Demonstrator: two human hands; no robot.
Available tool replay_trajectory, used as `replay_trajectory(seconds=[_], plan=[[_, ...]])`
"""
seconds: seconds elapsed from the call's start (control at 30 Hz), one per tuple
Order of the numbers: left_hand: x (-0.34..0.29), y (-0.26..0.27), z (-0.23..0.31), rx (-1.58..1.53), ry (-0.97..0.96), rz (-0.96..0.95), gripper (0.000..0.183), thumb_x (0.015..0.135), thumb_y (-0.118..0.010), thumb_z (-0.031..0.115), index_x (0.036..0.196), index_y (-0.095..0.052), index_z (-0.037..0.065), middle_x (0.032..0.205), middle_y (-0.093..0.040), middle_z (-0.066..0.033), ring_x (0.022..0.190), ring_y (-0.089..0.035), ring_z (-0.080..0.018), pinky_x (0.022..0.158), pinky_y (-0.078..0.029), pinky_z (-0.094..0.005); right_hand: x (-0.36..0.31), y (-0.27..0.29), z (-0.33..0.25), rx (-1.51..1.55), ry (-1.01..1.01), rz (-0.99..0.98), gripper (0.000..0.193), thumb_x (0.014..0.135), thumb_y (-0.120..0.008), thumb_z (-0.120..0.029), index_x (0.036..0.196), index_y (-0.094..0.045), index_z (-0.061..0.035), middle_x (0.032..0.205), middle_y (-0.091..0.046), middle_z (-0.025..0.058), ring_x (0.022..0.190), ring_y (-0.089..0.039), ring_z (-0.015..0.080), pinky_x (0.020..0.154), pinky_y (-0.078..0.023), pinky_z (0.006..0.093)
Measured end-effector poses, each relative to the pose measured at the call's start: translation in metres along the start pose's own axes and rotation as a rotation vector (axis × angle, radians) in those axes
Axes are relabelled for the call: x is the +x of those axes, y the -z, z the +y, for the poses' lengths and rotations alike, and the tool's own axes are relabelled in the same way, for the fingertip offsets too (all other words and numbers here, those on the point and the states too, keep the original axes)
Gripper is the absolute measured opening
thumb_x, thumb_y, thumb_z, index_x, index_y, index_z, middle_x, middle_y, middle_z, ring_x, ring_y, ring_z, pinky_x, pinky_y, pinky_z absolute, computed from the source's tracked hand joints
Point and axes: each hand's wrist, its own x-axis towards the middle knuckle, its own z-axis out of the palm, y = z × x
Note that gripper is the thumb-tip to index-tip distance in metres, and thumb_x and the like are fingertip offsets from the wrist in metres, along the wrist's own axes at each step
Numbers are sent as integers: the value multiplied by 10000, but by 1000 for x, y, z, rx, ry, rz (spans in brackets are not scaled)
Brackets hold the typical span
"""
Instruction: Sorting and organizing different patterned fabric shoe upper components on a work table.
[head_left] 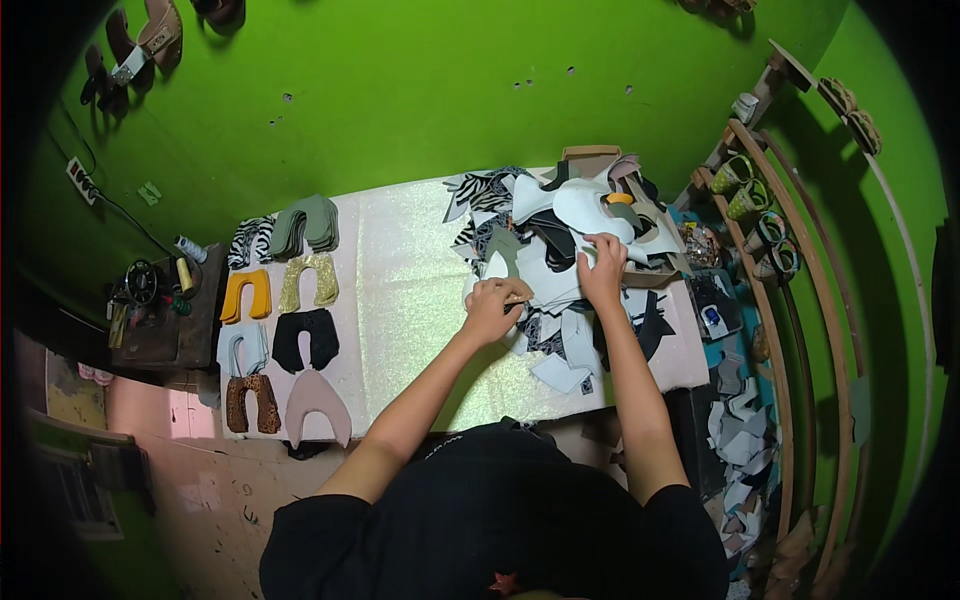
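Both my hands are in a heap of cut material pieces on the right half of the table. My left hand (491,310) is closed at the heap's near left side, its fingers on a small tan piece (518,290). My right hand (603,270) rests on the white pieces (550,284), thumb and fingers apart; I see nothing gripped in it. Around them lie black pieces (552,236), zebra-print pieces (484,192) and an olive piece (503,246). A large white piece (583,208) tops the heap, beside a small orange piece (620,198).
Sorted arch-shaped pieces lie at the table's left: olive (305,226), orange (246,295), gold (310,284), black (306,340), leopard-print (252,403) and pink (318,408). A cardboard box (590,153) stands behind the heap. Wooden racks (765,260) with sandals flank the right; scraps (740,430) lie below.
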Motion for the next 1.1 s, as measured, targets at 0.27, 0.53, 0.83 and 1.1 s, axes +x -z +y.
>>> replay_trajectory(seconds=[0.27, 0.53, 0.83, 1.1], plan=[[39, -8, -1, 6, 18, -42, 307, 725, -595, 332, 993, -612, 184, 1121, -493, -97, 1079, -397, -304, 892, -290, -457, 43, -15, 27, -52, 110, -159, 362, 635, -657, -47, 982, -556, -53, 1010, -512, 107, 963, -490, 290, 830, -400, 382], [77, -12, 3, 1, -7, -44, 301, 729, -588, 322, 987, -618, 170, 1096, -506, -100, 1040, -427, -305, 921, -306, -409, 56, -19, 30, 104, -20, -107, 102, 709, -625, -101, 790, -634, -40, 814, -588, 148, 854, -556, 330, 746, -441, 388], [127, -17, 25, -84, -85, -46, 312, 719, -607, 287, 998, -618, 148, 1089, -533, -78, 1040, -438, -293, 916, -326, -384, 72, -19, 59, 378, -385, -141, 198, 758, -631, -175, 851, -666, -4, 691, -648, 130, 634, -612, 170, 613, -454, 280], [140, -34, 33, -107, -97, -23, 375, 739, -586, 236, 1097, -557, 131, 1157, -529, -43, 1063, -421, -286, 878, -324, -453, 59, -17, 46, 116, 13, 50, 86, 755, -547, -19, 831, -587, -22, 912, -581, 131, 746, -589, 302, 635, -472, 352]])
